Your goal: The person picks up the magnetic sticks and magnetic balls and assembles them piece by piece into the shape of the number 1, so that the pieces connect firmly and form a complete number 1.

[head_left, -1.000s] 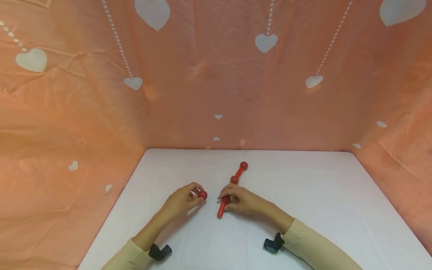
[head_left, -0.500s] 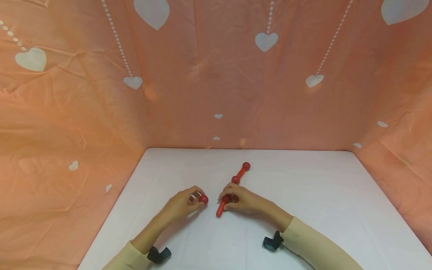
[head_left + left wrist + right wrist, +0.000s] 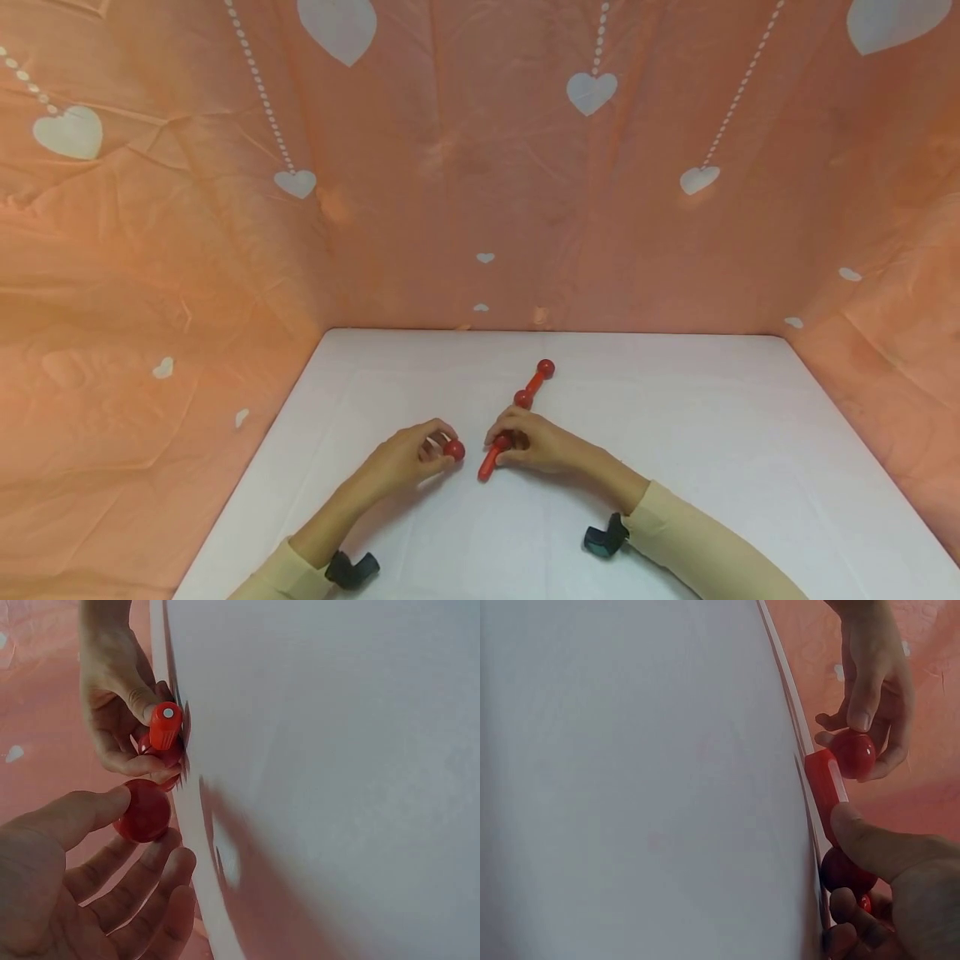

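My left hand (image 3: 408,454) pinches a single red ball (image 3: 454,450) between thumb and fingertips, just above the table. To its right, my right hand (image 3: 536,442) grips a red rod-and-ball chain (image 3: 535,382) around its nearest ball (image 3: 502,442). A free red rod (image 3: 488,465) sticks out from that ball toward the front left. In the left wrist view, the end of this rod (image 3: 165,726) shows a small pale dot at its centre. The loose ball (image 3: 853,754) appears close to the rod's end in the right wrist view, though a gap parts them from above. Fingers cover the chain's middle.
A white table (image 3: 675,417) lies under both hands. Orange cloth (image 3: 450,208) with pale hearts hangs behind it and at both sides. Black wrist devices (image 3: 352,570) sit at both cuffs.
My left hand and its ball have come slightly nearer the front and a little right. The chain has turned slightly, its free rod end shifting a bit left; the right hand keeps its grip.
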Motion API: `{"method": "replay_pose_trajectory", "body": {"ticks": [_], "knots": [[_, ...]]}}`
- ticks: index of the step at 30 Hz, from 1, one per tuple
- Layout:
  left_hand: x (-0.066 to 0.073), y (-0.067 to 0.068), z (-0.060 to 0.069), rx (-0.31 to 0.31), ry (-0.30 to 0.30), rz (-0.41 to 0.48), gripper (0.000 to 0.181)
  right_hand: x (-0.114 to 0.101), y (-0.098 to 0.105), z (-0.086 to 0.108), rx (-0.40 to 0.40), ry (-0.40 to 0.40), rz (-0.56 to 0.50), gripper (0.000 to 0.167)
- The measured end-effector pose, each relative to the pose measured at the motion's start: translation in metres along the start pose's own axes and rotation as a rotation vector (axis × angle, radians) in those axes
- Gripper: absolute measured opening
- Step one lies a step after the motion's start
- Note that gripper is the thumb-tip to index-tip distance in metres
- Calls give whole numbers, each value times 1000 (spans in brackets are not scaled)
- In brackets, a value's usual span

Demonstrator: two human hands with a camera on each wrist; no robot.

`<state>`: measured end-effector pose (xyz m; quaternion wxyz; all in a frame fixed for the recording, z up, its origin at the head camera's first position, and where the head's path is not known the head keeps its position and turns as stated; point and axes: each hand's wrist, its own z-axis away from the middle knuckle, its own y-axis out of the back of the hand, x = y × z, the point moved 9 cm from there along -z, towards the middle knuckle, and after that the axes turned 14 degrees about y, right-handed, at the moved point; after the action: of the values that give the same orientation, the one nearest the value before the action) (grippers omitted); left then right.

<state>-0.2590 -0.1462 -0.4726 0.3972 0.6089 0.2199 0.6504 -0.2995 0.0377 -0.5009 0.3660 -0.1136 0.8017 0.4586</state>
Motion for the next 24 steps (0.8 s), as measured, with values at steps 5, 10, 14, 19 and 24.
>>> {"method": "replay_pose_trajectory", "body": {"ticks": [5,10,14,19,24], "knots": [[0,-6,1,-55,-11,13,27,-1,1,1,11,-9,15,28],[2,-11,4,-84,-35,15,27,0,4,2,28,-25,29,27],[3,-13,5,-92,-37,12,28,0,6,2,38,-35,36,26],[3,-18,4,-109,-16,7,28,0,9,2,61,-37,32,24],[3,-20,5,-111,-3,1,28,3,8,2,74,-26,22,24]]}}
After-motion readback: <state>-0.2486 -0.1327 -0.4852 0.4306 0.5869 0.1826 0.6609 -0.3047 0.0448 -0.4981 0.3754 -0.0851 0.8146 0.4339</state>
